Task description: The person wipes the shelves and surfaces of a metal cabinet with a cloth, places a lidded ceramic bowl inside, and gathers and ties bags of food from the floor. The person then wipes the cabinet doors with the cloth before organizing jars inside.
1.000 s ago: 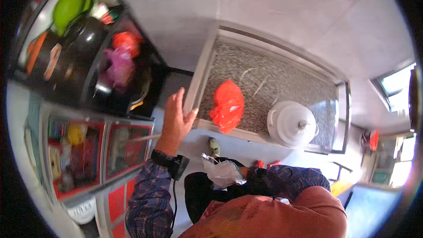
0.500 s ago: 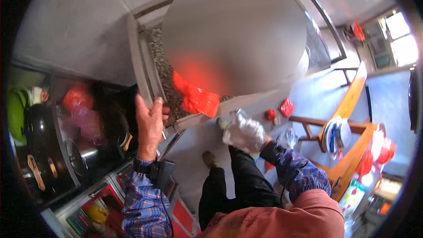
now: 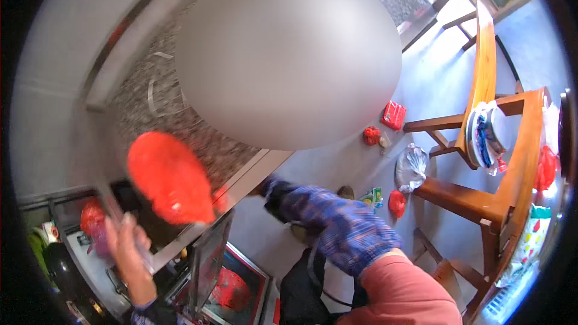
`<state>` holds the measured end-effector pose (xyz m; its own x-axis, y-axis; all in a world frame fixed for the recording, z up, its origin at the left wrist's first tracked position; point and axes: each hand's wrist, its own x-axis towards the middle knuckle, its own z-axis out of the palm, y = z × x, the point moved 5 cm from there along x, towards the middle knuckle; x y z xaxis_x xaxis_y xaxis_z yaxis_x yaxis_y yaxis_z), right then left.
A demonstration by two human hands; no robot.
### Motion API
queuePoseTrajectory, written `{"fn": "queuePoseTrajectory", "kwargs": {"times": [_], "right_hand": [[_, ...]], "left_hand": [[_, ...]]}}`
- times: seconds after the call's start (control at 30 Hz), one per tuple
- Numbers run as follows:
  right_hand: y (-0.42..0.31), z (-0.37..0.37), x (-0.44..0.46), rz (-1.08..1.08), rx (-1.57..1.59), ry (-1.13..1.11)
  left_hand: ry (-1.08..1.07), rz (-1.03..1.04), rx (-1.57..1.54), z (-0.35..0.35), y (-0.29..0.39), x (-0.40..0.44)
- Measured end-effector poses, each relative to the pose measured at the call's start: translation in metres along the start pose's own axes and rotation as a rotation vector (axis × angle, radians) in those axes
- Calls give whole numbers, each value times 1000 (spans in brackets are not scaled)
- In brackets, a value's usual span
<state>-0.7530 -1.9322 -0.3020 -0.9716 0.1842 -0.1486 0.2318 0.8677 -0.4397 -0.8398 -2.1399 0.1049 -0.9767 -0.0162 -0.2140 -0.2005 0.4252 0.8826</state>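
My left hand (image 3: pixel 130 260) is at the lower left beside a grey frame edge, its fingers stretched up and somewhat blurred. It appears to hold nothing; whether it touches the edge I cannot tell. A bright red plastic bag (image 3: pixel 171 177) lies just above it on the speckled surface (image 3: pixel 141 99). My right arm, in a blue plaid sleeve (image 3: pixel 340 219), reaches left to the pale rim (image 3: pixel 259 174) of that surface. Only a dark sliver shows beyond its cuff, so the fingers of my right hand are hidden.
A wooden bench (image 3: pixel 478 78) and a wooden chair-like frame (image 3: pixel 475 198) stand at the right. On the floor are a clear bag (image 3: pixel 412 168), a red packet (image 3: pixel 393 115) and small red bundles (image 3: pixel 371 136). An open cabinet door (image 3: pixel 208 259) stands below. A large blurred oval covers the upper middle.
The view has swung. My left hand has moved down and left in view. My right hand, which held a clear plastic bag, has gone left to the rim, and that bag no longer shows.
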Motion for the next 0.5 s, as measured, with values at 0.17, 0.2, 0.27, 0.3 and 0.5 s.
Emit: {"fn": "queuePoseTrajectory", "kwargs": {"times": [0.17, 0.2, 0.27, 0.3, 0.5], "right_hand": [[15, -45, 27, -154, 143, 165], [36, -61, 30, -156, 164, 200], [83, -98, 36, -161, 181, 274], [112, -118, 36, -160, 167, 308], [261, -229, 42, -236, -184, 448]], "left_hand": [[-28, 15, 82, -10, -9, 9], [-6, 12, 87, -19, -13, 10], [35, -20, 120, -18, -9, 12], [200, 5, 203, -31, -17, 15], [122, 68, 472, 22, 26, -19]]}}
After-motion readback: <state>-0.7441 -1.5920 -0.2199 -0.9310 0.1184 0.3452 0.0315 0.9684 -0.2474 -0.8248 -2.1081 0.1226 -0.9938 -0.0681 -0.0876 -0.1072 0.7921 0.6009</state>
